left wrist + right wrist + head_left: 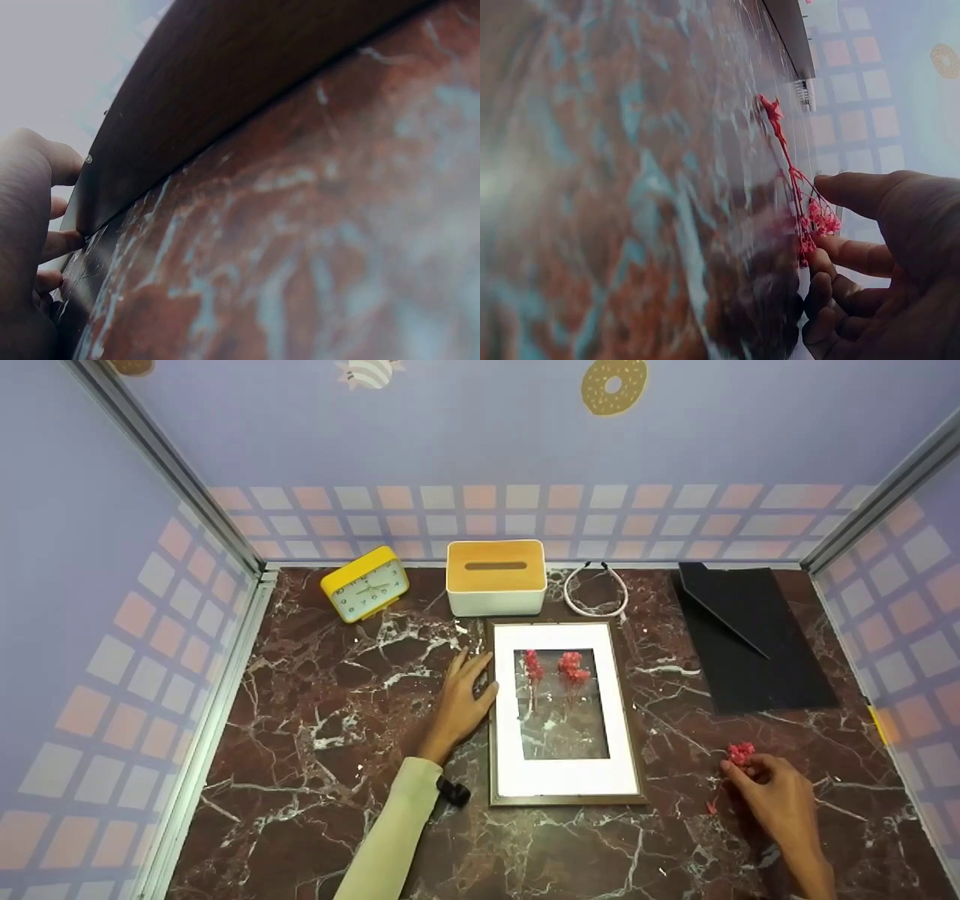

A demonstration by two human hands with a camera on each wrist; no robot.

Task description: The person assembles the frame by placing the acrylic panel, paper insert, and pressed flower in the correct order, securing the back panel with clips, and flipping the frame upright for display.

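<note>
In the head view, a picture frame (568,780) with a white mat lies on the dark marbled table, two pink dried flower sprigs (573,667) within its window. My left hand (461,701) rests against the frame's left edge, fingers spread; the left wrist view shows its fingertips (71,240) touching the frame's side (172,97). At the right, my right hand (776,795) pinches another pink flower sprig (740,753) close over the table. The right wrist view shows this sprig's blossoms (823,217) between thumb and forefinger, with thin stems running past the thumb tip.
Along the back stand a yellow alarm clock (367,585), a tissue box (496,577) with a wooden lid and a pale headband (596,591). A black backing board (765,675) with a raised stand leg lies at the right. A small red piece (711,808) lies near the right hand.
</note>
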